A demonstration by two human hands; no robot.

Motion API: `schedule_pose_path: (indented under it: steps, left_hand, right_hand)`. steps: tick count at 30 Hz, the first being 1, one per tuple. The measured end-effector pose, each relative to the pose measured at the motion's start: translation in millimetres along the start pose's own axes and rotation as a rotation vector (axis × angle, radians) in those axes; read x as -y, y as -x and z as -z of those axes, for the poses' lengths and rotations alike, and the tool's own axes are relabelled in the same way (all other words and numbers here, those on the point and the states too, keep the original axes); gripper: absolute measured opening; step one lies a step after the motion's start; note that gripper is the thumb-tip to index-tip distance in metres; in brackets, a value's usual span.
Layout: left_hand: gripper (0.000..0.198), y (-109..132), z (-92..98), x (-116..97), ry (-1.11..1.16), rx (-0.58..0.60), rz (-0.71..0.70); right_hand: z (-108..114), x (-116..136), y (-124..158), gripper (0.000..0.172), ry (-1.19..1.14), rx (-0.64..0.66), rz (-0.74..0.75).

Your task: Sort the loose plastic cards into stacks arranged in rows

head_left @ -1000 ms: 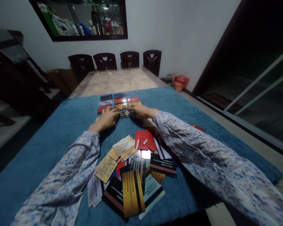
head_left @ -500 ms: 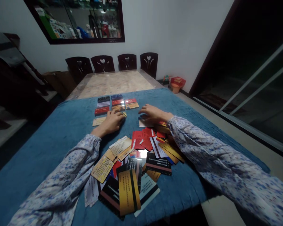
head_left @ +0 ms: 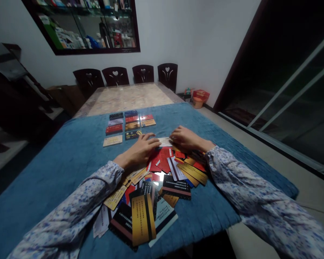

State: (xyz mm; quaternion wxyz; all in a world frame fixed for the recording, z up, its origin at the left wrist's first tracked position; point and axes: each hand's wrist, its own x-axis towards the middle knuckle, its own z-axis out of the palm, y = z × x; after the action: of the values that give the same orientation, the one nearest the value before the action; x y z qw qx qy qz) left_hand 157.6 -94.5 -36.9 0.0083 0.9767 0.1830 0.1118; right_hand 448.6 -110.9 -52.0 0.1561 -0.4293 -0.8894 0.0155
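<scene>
A whitish card (head_left: pixel 165 141) lies between my two hands, at the far side of a loose pile of cards. My left hand (head_left: pixel 142 148) reaches over the pile, fingers stretched out and apart, its fingertips at the card's left end. My right hand (head_left: pixel 187 139) has its fingers bent together at the card's right end; the thumb is hidden. Red cards (head_left: pixel 160 160) lie just below the hands. Closer to me in the pile are a gold card (head_left: pixel 143 219) and black cards (head_left: pixel 176 187). Left of my hands, a black card with yellow print (head_left: pixel 133 135) rests in a laid-out group.
The group also holds a cream card (head_left: pixel 112 140), red cards (head_left: pixel 114 129) and an orange-yellow card (head_left: pixel 148 123), in columns. A blue cloth (head_left: pixel 70 162) covers the near part of the marble-look table (head_left: pixel 135 94). Dark chairs (head_left: pixel 115 76) stand at the far end.
My left hand has left the black-and-yellow card and moved right to the whitish card. My right hand has shifted right, uncovering more of that card. The view has tilted slightly.
</scene>
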Motion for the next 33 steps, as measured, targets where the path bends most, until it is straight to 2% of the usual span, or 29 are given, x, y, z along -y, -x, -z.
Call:
schedule_pose_path:
  steps: [7,11,18,24,33]
  left_hand:
    - [0.054,-4,0.1,-29,0.163,0.047,-0.249]
    - [0.048,-5,-3.6,-37,0.172,0.086,-0.315]
    - [0.037,-4,6.3,-43,0.145,0.042,-0.261]
    - [0.041,-1,7.6,-33,0.119,0.026,-0.213]
    - [0.042,1,6.9,-25,0.105,0.029,-0.127]
  right_hand:
    - [-4,2,20,0.029,-0.020,-0.037,-0.056]
    - [-8,2,22,0.028,-0.038,-0.066,-0.058]
    - [-13,0,20,0.025,-0.042,-0.078,-0.031]
    - [-14,4,20,0.025,-0.072,-0.094,-0.026]
    - [-8,29,18,0.025,-0.156,-0.076,0.064]
